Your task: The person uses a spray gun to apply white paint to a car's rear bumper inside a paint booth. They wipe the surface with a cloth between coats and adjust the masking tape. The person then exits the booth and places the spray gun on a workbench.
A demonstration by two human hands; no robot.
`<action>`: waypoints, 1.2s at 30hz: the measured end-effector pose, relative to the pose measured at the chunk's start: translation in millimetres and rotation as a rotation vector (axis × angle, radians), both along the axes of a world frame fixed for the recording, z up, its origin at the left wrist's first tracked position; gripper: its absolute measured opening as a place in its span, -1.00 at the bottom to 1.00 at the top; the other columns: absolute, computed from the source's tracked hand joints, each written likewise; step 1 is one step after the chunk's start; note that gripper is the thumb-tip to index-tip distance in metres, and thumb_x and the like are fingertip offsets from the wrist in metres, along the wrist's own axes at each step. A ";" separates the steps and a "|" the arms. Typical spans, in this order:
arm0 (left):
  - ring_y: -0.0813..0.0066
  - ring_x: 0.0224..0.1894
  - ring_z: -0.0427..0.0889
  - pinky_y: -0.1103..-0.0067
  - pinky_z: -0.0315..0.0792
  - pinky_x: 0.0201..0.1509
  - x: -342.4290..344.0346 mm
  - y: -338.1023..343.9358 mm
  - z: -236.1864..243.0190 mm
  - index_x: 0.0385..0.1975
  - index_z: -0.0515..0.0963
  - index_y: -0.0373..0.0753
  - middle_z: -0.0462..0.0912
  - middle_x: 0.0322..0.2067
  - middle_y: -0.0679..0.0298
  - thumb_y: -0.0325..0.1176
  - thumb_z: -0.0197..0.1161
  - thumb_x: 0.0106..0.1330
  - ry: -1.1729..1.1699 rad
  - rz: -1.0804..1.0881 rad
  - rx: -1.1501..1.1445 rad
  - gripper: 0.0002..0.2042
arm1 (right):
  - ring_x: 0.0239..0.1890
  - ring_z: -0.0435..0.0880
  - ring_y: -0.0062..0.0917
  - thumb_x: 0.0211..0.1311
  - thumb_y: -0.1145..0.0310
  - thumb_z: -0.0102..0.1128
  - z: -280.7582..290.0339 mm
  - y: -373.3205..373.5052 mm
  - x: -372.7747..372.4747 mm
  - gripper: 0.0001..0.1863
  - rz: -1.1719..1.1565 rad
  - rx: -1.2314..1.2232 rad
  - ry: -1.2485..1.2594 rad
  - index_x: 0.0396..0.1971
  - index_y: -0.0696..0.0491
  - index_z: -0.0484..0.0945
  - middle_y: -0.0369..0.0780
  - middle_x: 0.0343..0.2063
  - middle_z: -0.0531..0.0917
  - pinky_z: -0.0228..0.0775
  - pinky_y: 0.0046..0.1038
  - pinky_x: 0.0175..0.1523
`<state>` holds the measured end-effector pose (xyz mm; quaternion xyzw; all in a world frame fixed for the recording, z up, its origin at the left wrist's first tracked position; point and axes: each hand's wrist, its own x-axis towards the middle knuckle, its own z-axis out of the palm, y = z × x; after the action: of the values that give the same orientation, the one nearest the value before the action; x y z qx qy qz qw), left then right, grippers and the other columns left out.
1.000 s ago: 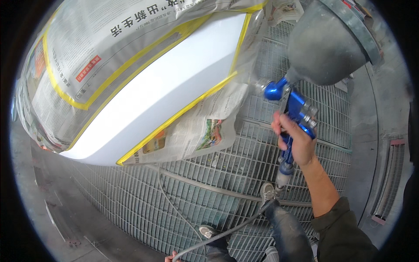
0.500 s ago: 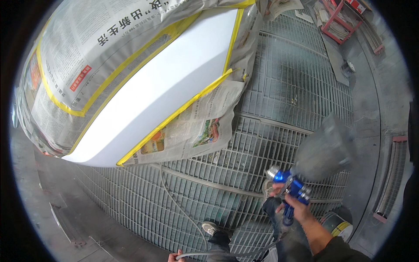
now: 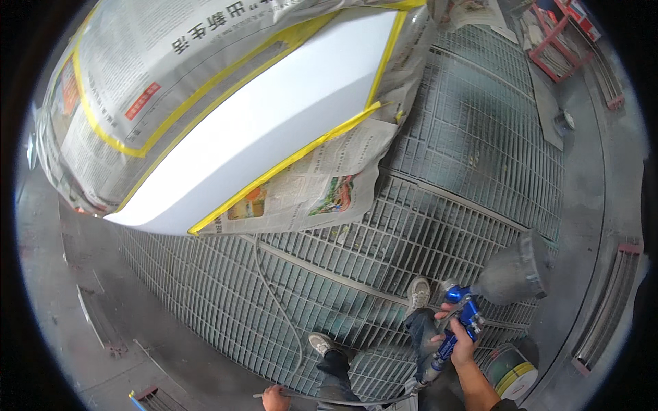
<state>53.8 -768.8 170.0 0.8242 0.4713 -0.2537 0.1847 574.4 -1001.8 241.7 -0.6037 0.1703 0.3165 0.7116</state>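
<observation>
My right hand (image 3: 462,344) is wrapped round the handle of a blue spray gun (image 3: 469,314) with a grey, clouded paint cup (image 3: 513,272) on it. The gun is off to the right of a white car body panel (image 3: 253,116), apart from it, over the floor grating. A grey air hose (image 3: 343,399) runs from the bottom of the gun's handle across to the lower middle, where my left hand (image 3: 275,399) is closed round it. Newspaper sheets (image 3: 171,75) and yellow masking tape (image 3: 288,162) border the white panel.
Metal floor grating (image 3: 329,274) lies underfoot, and the hose trails over it. A bucket with a yellow band (image 3: 513,373) stands by my right forearm. A red rack (image 3: 558,44) and a small can (image 3: 564,122) are at the far right, with a long heater-like fixture (image 3: 606,308) nearer.
My right hand and the spray gun have moved lower, away from the panel. The view has shifted, so the panel sits slightly higher and further right. Both hands keep their holds.
</observation>
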 end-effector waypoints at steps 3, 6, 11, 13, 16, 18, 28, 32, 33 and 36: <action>0.12 -0.16 0.64 0.30 0.52 -0.08 29.7 -8.5 -7.1 -0.28 0.68 -0.06 0.69 -0.29 0.21 -0.33 0.28 -0.07 0.180 0.072 -0.258 -0.73 | 0.05 0.56 -0.47 0.35 0.37 -0.04 8.7 1.3 10.6 -0.59 -0.063 0.005 -0.036 0.18 0.11 0.38 -0.19 0.07 0.54 0.67 -0.38 -0.40; 0.18 -0.13 0.66 0.32 0.53 -0.05 85.3 -23.5 -2.2 -0.20 0.67 -0.06 0.70 -0.23 0.22 -0.29 0.32 -0.02 0.132 0.001 -0.458 -0.69 | 0.04 0.55 -0.50 0.35 0.38 -0.05 6.5 -2.7 14.2 -0.57 -0.139 0.002 -0.022 0.20 0.10 0.35 -0.18 0.10 0.52 0.66 -0.41 -0.40; 0.19 -0.15 0.68 0.36 0.54 -0.08 179.9 -48.8 8.8 -0.17 0.64 -0.08 0.70 -0.20 0.21 -0.21 0.38 0.06 -0.045 0.113 -0.677 -0.69 | 0.03 0.55 -0.52 0.36 0.40 -0.06 3.2 -7.5 18.3 -0.57 -0.171 -0.032 -0.019 0.21 0.09 0.33 -0.19 0.11 0.51 0.66 -0.42 -0.39; 0.19 -0.17 0.68 0.37 0.54 -0.10 208.3 -59.3 4.0 -0.17 0.64 -0.10 0.70 -0.22 0.20 -0.22 0.35 0.11 -0.128 0.132 -0.641 -0.72 | 0.03 0.55 -0.53 0.37 0.41 -0.07 2.6 -10.4 20.6 -0.57 -0.142 -0.024 -0.021 0.22 0.09 0.33 -0.19 0.11 0.51 0.66 -0.43 -0.39; 0.25 -0.24 0.70 0.43 0.55 -0.15 248.4 -71.2 7.6 -0.18 0.65 -0.14 0.71 -0.29 0.21 -0.25 0.34 0.14 -0.170 0.226 -0.640 -0.74 | 0.00 0.56 -0.53 0.38 0.40 -0.07 2.3 -12.8 27.2 -0.58 -0.143 -0.038 -0.001 0.22 0.08 0.33 -0.19 0.09 0.52 0.64 -0.44 -0.41; 0.34 -0.30 0.72 0.49 0.55 -0.19 266.3 -74.6 11.0 -0.20 0.65 -0.22 0.72 -0.36 0.20 -0.28 0.34 0.15 -0.219 0.184 -0.574 -0.75 | -0.01 0.56 -0.53 0.39 0.35 -0.06 -1.7 -17.2 33.2 -0.57 -0.128 -0.049 0.020 0.22 0.09 0.32 -0.20 0.06 0.54 0.62 -0.44 -0.42; 0.30 -0.20 0.72 0.41 0.55 -0.09 302.6 -124.8 38.8 -0.18 0.64 -0.08 0.74 -0.32 0.26 -0.19 0.26 0.20 -0.123 0.420 -0.656 -0.76 | 0.03 0.54 -0.62 0.40 0.29 -0.08 20.6 -40.6 122.1 -0.57 -0.088 -0.149 -0.016 0.23 0.01 0.35 -0.30 0.12 0.54 0.55 -0.53 -0.38; 0.24 -0.18 0.71 0.37 0.56 -0.09 282.9 -154.0 42.7 -0.19 0.64 -0.06 0.73 -0.28 0.25 -0.21 0.22 0.19 -0.093 0.322 -0.607 -0.77 | 0.04 0.53 -0.61 0.40 0.30 -0.08 37.4 -51.3 144.8 -0.58 -0.110 -0.178 -0.055 0.23 -0.02 0.36 -0.32 0.14 0.53 0.54 -0.51 -0.36; 0.23 -0.18 0.70 0.36 0.55 -0.09 281.1 -154.8 47.9 -0.20 0.64 -0.06 0.73 -0.28 0.24 -0.20 0.22 0.18 -0.090 0.326 -0.587 -0.77 | 0.04 0.53 -0.60 0.40 0.32 -0.09 41.4 -52.1 146.3 -0.58 -0.125 -0.188 -0.061 0.23 -0.03 0.36 -0.31 0.14 0.52 0.55 -0.49 -0.36; 0.16 -0.18 0.68 0.31 0.54 -0.07 263.2 -163.0 43.6 -0.22 0.65 -0.07 0.71 -0.26 0.20 -0.17 0.22 0.15 -0.109 0.290 -0.568 -0.75 | 0.04 0.54 -0.60 0.36 0.34 -0.04 58.0 -44.4 140.8 -0.58 -0.110 -0.169 -0.066 0.21 -0.02 0.36 -0.30 0.10 0.54 0.60 -0.45 -0.38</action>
<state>317.0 -931.8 213.6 0.6763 0.4839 -0.3017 0.4663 715.2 -1046.1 299.7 -0.6615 0.2057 0.2412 0.6796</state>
